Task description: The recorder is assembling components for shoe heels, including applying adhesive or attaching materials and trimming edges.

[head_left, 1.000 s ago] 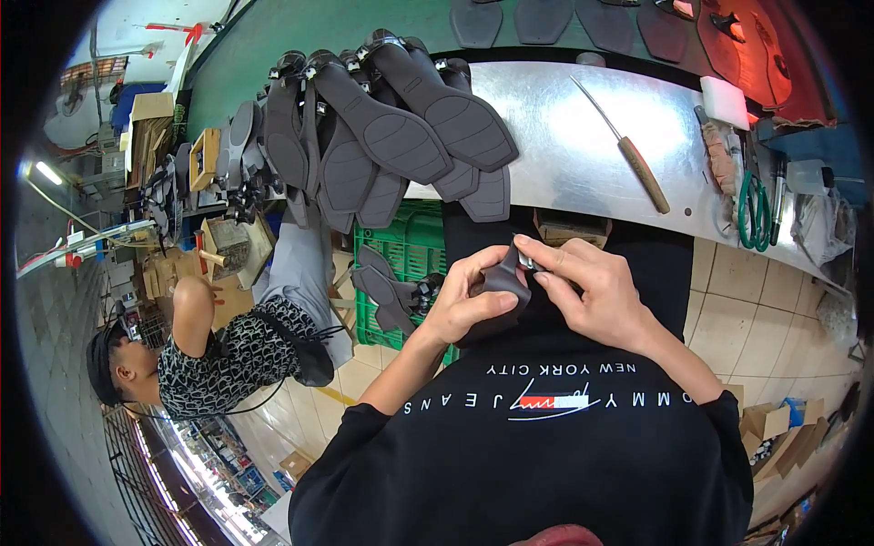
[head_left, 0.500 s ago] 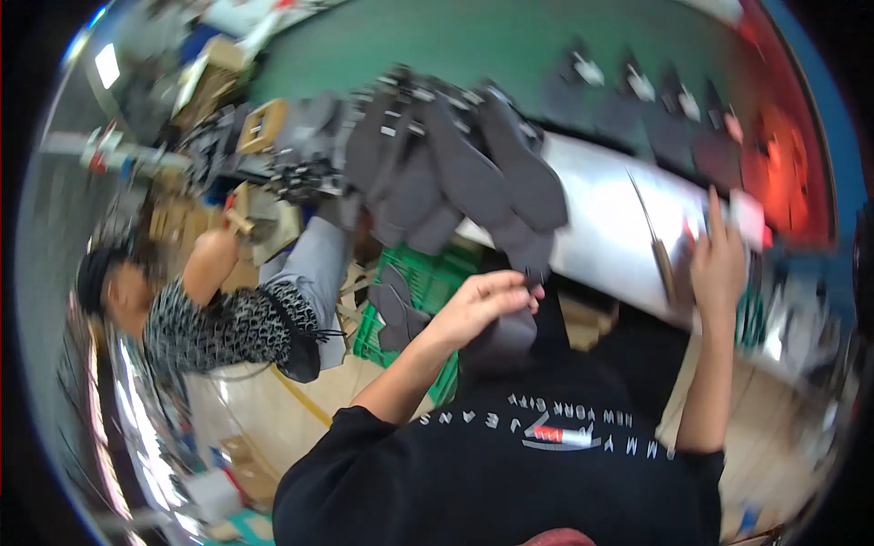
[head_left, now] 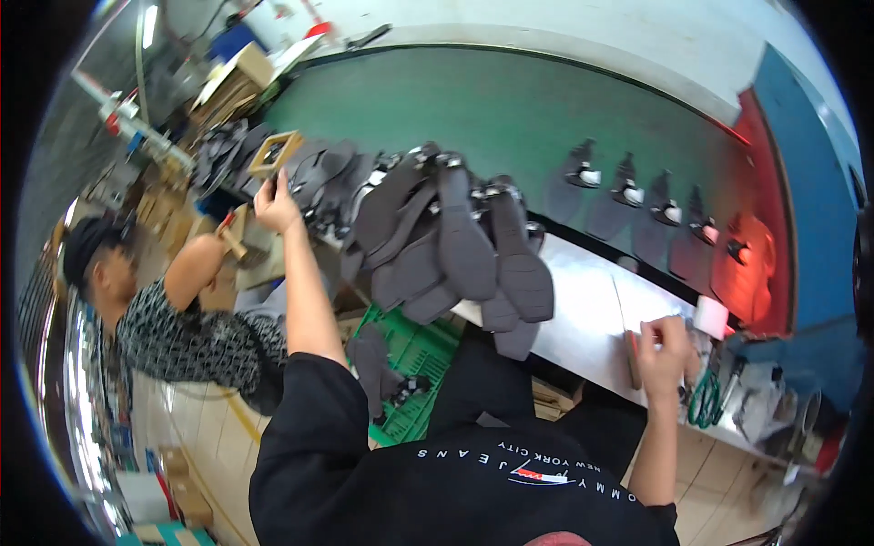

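My left hand (head_left: 276, 207) is raised at the far left with its fingers bent, over a small dark thing I cannot make out. Just beyond the fingertips is a small wooden frame (head_left: 277, 155), on a heap of grey soles (head_left: 330, 166). My right hand (head_left: 666, 350) is curled over the metal tabletop (head_left: 583, 318), thumb and fingers close together; what is in it, if anything, is hidden. Right beside it lies a thin-bladed tool with a wooden handle (head_left: 632, 362). Between my hands, dark grey sandals (head_left: 469, 246) with black straps overlap along the table edge.
Several sandals (head_left: 651, 232) stand in a row on the green belt (head_left: 437, 100), beside a red-lit opening (head_left: 751, 273). A green crate (head_left: 419, 341) holds sandals below. Green-handled scissors (head_left: 706, 399) and a white roll (head_left: 710, 318) lie at right. A co-worker (head_left: 182, 337) works at left.
My left hand has let go of the sandal near my body and moved far left to the wooden frame. My right hand has drawn back and its fingers have curled. My view has shifted.
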A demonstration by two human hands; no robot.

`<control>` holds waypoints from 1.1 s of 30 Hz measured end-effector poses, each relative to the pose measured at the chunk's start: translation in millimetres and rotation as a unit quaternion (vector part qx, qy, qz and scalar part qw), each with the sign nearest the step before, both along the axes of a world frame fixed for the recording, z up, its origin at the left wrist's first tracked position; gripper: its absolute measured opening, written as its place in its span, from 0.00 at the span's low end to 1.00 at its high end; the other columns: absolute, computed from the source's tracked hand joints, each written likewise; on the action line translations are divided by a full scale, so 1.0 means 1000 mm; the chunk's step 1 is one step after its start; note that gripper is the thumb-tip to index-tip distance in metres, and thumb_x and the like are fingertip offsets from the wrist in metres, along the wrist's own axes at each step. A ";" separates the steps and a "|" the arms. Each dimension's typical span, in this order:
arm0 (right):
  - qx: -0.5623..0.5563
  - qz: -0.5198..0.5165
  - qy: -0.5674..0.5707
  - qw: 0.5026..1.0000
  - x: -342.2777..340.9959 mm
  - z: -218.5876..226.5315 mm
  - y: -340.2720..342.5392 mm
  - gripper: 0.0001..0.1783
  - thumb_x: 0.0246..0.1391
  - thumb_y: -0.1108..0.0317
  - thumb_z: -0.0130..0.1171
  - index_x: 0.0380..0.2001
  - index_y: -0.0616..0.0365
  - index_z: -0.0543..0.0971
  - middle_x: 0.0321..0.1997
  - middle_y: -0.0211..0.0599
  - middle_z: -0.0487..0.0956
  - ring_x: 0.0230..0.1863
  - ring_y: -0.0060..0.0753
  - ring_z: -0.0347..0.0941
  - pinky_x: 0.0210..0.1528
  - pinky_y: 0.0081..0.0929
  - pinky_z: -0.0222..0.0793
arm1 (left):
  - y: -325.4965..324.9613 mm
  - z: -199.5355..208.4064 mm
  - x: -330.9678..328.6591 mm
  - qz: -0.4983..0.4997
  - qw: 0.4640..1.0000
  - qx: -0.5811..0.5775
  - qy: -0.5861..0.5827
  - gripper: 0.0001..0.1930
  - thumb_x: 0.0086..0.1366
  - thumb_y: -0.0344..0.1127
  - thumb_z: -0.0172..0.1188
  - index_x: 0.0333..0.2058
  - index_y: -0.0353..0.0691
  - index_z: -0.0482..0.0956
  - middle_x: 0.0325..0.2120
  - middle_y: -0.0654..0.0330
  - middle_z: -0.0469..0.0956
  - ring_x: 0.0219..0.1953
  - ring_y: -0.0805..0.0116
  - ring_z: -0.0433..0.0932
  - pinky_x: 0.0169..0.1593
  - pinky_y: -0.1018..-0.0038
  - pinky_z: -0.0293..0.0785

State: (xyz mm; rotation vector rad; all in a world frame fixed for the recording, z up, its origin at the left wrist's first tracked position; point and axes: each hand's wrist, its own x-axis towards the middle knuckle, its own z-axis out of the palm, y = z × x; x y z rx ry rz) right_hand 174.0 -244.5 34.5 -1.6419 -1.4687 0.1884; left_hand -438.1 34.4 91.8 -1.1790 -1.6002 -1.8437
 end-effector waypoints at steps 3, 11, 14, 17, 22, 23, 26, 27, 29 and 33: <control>-0.065 -0.009 -0.027 0.997 -0.008 -0.004 0.002 0.10 0.47 0.69 0.66 0.24 0.62 0.74 0.26 0.41 0.71 0.29 0.45 0.70 0.32 0.36 0.65 | 0.013 -0.061 -0.008 0.135 0.940 -0.287 0.130 0.25 0.44 0.55 0.74 0.33 0.41 0.85 0.30 0.56 0.83 0.30 0.58 0.81 0.39 0.64 0.75; -0.138 -0.031 -0.094 0.985 -0.011 -0.015 0.002 0.22 0.43 0.64 0.69 0.44 0.53 0.77 0.39 0.40 0.71 0.42 0.45 0.70 0.44 0.39 0.67 | -0.013 0.000 0.126 -0.115 0.991 -0.071 0.022 0.32 0.56 0.38 0.69 0.58 0.35 0.69 0.49 0.50 0.76 0.48 0.57 0.77 0.48 0.63 0.74; -0.152 -0.040 -0.074 0.985 -0.005 -0.020 0.004 0.23 0.44 0.64 0.68 0.46 0.53 0.76 0.38 0.40 0.71 0.42 0.45 0.70 0.43 0.38 0.67 | -0.074 0.062 0.319 -0.510 0.828 -0.202 -0.119 0.32 0.56 0.33 0.68 0.60 0.37 0.68 0.48 0.53 0.76 0.49 0.65 0.76 0.51 0.67 0.75; -0.157 -0.026 -0.051 0.986 -0.009 -0.009 0.005 0.25 0.46 0.66 0.66 0.50 0.54 0.75 0.40 0.44 0.71 0.43 0.46 0.70 0.45 0.38 0.67 | -0.043 0.043 0.410 -0.566 0.741 -0.357 0.056 0.41 0.52 0.43 0.71 0.62 0.37 0.64 0.57 0.48 0.70 0.60 0.59 0.69 0.59 0.59 0.68; -0.061 -0.002 -0.027 0.998 -0.006 -0.001 -0.018 0.26 0.46 0.71 0.64 0.52 0.57 0.75 0.46 0.48 0.70 0.45 0.50 0.69 0.48 0.40 0.66 | 0.057 -0.073 0.482 -0.272 0.731 -0.591 0.206 0.38 0.54 0.48 0.67 0.61 0.47 0.64 0.57 0.43 0.67 0.61 0.43 0.65 0.61 0.55 0.66; -0.051 0.001 -0.028 0.998 -0.004 0.004 -0.023 0.26 0.46 0.71 0.64 0.52 0.57 0.75 0.46 0.48 0.70 0.44 0.49 0.69 0.48 0.40 0.66 | 0.067 -0.087 0.486 -0.256 0.718 -0.619 0.189 0.34 0.55 0.48 0.66 0.60 0.52 0.66 0.55 0.43 0.68 0.60 0.42 0.66 0.60 0.54 0.66; -0.049 -0.028 -0.008 0.998 0.009 0.008 -0.041 0.24 0.46 0.73 0.63 0.50 0.58 0.77 0.45 0.46 0.71 0.44 0.48 0.69 0.47 0.38 0.67 | 0.046 -0.102 0.501 -0.241 0.765 -0.530 0.275 0.24 0.56 0.46 0.65 0.53 0.58 0.75 0.48 0.47 0.72 0.52 0.46 0.72 0.51 0.53 0.72; -0.053 -0.019 0.010 0.998 0.010 0.011 -0.045 0.23 0.46 0.74 0.62 0.49 0.58 0.77 0.45 0.47 0.71 0.45 0.47 0.70 0.47 0.37 0.67 | 0.049 -0.109 0.491 -0.244 0.801 -0.470 0.279 0.21 0.56 0.46 0.66 0.50 0.58 0.77 0.46 0.49 0.72 0.49 0.46 0.74 0.49 0.53 0.73; -0.038 -0.033 0.016 0.999 0.015 0.010 -0.052 0.22 0.46 0.74 0.62 0.48 0.58 0.78 0.44 0.45 0.72 0.44 0.45 0.70 0.48 0.36 0.67 | 0.053 -0.108 0.484 -0.297 0.814 -0.430 0.254 0.18 0.54 0.46 0.67 0.45 0.56 0.81 0.43 0.51 0.72 0.46 0.48 0.75 0.46 0.57 0.74; 0.007 -0.020 0.048 0.999 0.022 0.020 -0.059 0.20 0.47 0.75 0.61 0.47 0.58 0.79 0.43 0.41 0.74 0.43 0.39 0.71 0.47 0.31 0.67 | 0.049 -0.060 0.478 -0.399 0.845 -0.281 0.218 0.15 0.49 0.37 0.72 0.38 0.52 0.84 0.35 0.55 0.76 0.38 0.57 0.78 0.43 0.64 0.75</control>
